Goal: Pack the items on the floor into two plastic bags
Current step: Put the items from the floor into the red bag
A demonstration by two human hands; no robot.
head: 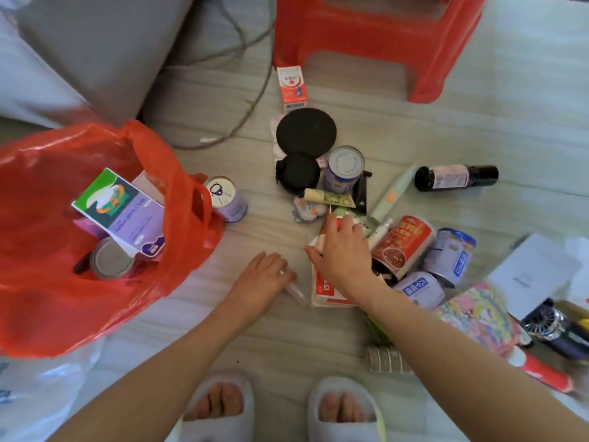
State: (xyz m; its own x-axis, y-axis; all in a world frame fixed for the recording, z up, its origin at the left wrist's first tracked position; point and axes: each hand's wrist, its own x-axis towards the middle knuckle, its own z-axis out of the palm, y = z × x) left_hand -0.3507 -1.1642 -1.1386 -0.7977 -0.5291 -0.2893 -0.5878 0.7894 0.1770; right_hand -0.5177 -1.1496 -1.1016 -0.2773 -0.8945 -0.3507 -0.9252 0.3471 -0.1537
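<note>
At left, red plastic bag (47, 199) holds carton (119, 212) and can (111, 258); left hand (259, 277) flat, right hand (342, 247) grips packet (325, 288).

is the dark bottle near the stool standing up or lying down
Lying down. The dark bottle rests on its side on the floor, its length running left to right, label facing up, apart from the pile of cans.
</note>
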